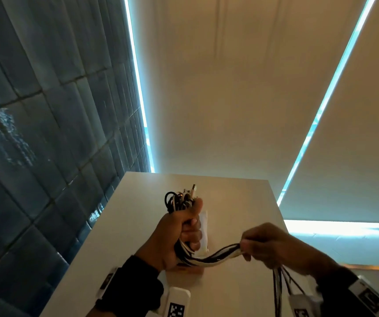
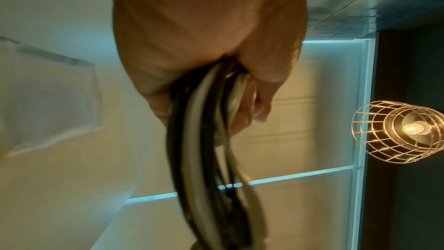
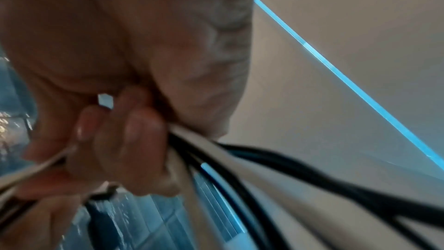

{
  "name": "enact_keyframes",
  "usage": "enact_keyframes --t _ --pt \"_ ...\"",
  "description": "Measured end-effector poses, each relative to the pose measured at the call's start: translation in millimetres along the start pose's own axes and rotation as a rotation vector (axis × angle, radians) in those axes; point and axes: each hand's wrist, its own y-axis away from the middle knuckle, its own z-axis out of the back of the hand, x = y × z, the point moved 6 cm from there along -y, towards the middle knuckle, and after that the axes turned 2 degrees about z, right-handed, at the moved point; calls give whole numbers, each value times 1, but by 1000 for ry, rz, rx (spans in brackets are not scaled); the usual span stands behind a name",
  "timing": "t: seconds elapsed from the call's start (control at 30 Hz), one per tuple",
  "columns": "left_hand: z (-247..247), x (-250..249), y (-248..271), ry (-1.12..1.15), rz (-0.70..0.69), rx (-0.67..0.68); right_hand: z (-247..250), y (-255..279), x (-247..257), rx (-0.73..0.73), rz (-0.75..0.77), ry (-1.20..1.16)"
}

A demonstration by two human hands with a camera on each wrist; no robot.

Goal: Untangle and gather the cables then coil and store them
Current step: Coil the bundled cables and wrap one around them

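Observation:
A bundle of black and white cables (image 1: 209, 257) runs between my two hands above the pale table (image 1: 241, 202). My left hand (image 1: 181, 234) grips the folded end in a fist; loops and a USB plug (image 1: 193, 188) stick out above the thumb. My right hand (image 1: 259, 243) pinches the same bundle further along, and loose strands (image 1: 280, 287) hang down below it. In the left wrist view the cables (image 2: 204, 140) leave the left hand (image 2: 250, 98) downward. Black and white cables (image 3: 240, 159) pass through the curled fingers (image 3: 134, 140) of the right hand.
A clear plastic bag (image 1: 203, 227) lies on the table behind my left hand. A dark tiled wall (image 1: 46, 133) stands to the left, pale window blinds (image 1: 229, 88) behind the table. A wire-cage lamp (image 2: 403, 130) shows in the left wrist view.

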Motion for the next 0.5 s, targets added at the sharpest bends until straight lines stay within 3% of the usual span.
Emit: enact_keyframes --t 0.17,0.3,0.5 --pt "-25 15 12 -235 11 183 13 -7 63 -40 180 338" --pt "-36 14 16 -596 -30 235 9 -19 83 -42 216 454" --pt "-31 8 17 -548 -62 181 0 -26 91 -64 246 506"
